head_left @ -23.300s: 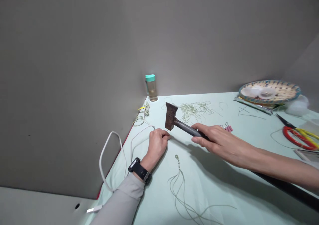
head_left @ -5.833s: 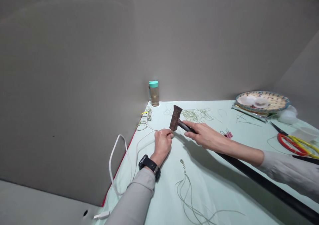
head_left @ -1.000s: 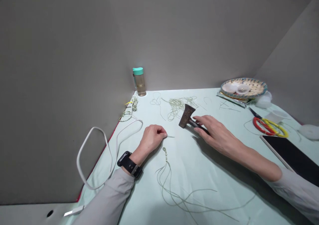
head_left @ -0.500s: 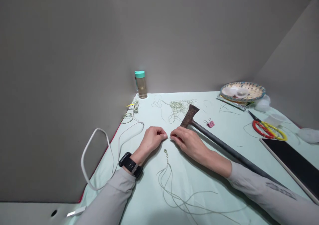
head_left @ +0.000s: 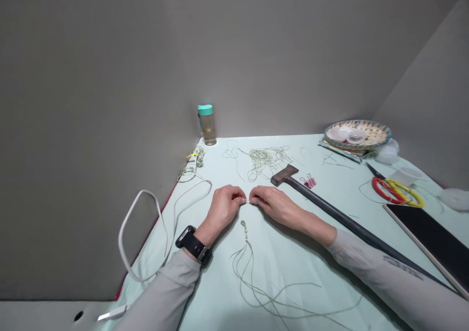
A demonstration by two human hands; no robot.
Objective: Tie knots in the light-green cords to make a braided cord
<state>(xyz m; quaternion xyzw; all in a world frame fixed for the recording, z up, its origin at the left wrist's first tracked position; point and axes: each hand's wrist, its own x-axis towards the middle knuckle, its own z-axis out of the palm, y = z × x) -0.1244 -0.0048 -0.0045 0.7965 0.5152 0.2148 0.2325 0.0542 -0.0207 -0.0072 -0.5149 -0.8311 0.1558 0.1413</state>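
My left hand (head_left: 224, 207) and my right hand (head_left: 273, 204) meet at the middle of the pale green table (head_left: 330, 253). Together they pinch a thin metal pin (head_left: 248, 202) between their fingertips, one at each end. Just below them lies a knotted green cord (head_left: 245, 233) with loose strands running toward me. A rusty hammer (head_left: 284, 174) with a long dark handle lies flat right of my right hand, not touched. A black watch sits on my left wrist.
A teal-capped bottle (head_left: 206, 125) stands in the back corner. A tangle of green cord (head_left: 266, 157), a pink clip (head_left: 309, 181), a woven tray (head_left: 357, 135), red and yellow scissors (head_left: 397, 191) and a dark tablet (head_left: 432, 238) lie to the right. A white cable (head_left: 146, 233) loops over the left edge.
My right hand let go of the hammer, which now lies flat on the table, and came left to take the pin's other end. My left hand stayed put.
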